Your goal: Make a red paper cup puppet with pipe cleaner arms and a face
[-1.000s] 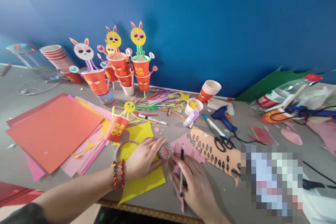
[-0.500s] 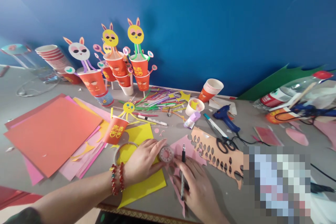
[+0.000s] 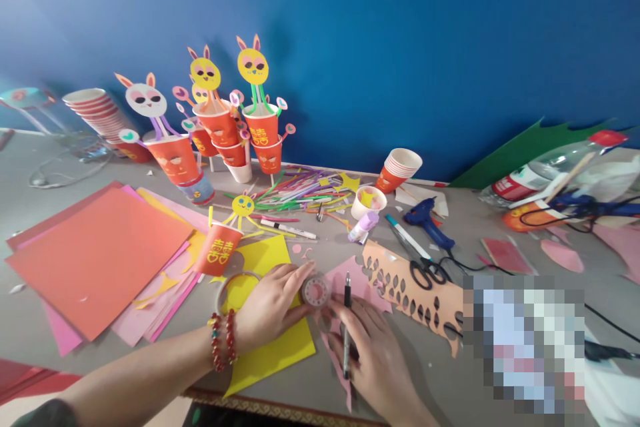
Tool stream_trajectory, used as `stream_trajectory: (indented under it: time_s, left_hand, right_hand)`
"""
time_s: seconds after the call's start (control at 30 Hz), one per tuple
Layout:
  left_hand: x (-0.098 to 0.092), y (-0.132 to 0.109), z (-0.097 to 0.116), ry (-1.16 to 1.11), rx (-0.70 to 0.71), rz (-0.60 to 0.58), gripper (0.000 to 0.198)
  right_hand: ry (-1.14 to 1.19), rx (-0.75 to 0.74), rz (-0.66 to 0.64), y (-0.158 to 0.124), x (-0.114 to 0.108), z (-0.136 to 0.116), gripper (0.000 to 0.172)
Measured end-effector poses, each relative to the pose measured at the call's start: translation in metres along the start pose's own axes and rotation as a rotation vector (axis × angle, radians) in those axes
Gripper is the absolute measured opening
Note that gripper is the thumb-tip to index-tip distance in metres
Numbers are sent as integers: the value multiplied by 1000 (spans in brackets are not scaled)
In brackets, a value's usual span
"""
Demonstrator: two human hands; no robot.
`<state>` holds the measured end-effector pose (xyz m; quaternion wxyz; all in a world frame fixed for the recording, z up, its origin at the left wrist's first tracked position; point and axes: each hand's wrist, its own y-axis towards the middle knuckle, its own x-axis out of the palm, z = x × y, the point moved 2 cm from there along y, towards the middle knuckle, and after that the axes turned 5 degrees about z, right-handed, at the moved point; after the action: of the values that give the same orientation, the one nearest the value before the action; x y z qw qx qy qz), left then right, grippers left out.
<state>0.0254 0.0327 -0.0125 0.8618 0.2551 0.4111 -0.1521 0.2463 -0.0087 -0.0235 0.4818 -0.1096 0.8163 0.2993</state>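
My left hand (image 3: 273, 303), with beaded bracelets at the wrist, has its thumb and fingers around the left side of a small tape roll (image 3: 315, 291). The roll lies flat on a cut-up piece of pink paper (image 3: 363, 280). A black and grey pen (image 3: 347, 333) is tucked in my right hand (image 3: 375, 353), tip pointing away from me. The right fingertips rest at the near right edge of the roll. Beneath my left hand are a yellow sheet (image 3: 290, 347) and a larger tape ring (image 3: 227, 283).
Rabbit-figure cups (image 3: 173, 153) stand at the back left, before coloured paper sheets (image 3: 100, 253). Twisted coloured sticks (image 3: 305, 187) lie mid-table. To the right are black scissors (image 3: 427, 275), punched orange paper (image 3: 400, 280), a blue glue gun (image 3: 430, 223) and a bottle (image 3: 545, 170).
The whole view has shifted slightly, with objects a little further left in the frame. Both hands keep nearly the same pose around the roll and pen.
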Motion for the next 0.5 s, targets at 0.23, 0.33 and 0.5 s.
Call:
stream_trajectory:
  time_s: [0.23, 0.33, 0.5]
  left_hand:
    - [2, 3, 0, 31, 15, -11, 66]
    - [2, 3, 0, 36, 14, -18, 66]
    - [1, 2, 0, 32, 13, -36, 69]
  right_hand:
    - [-21, 1, -1, -1, 1, -1, 36]
    - [-30, 1, 8, -1, 1, 0, 35]
    - [-28, -6, -3, -2, 2, 0, 35]
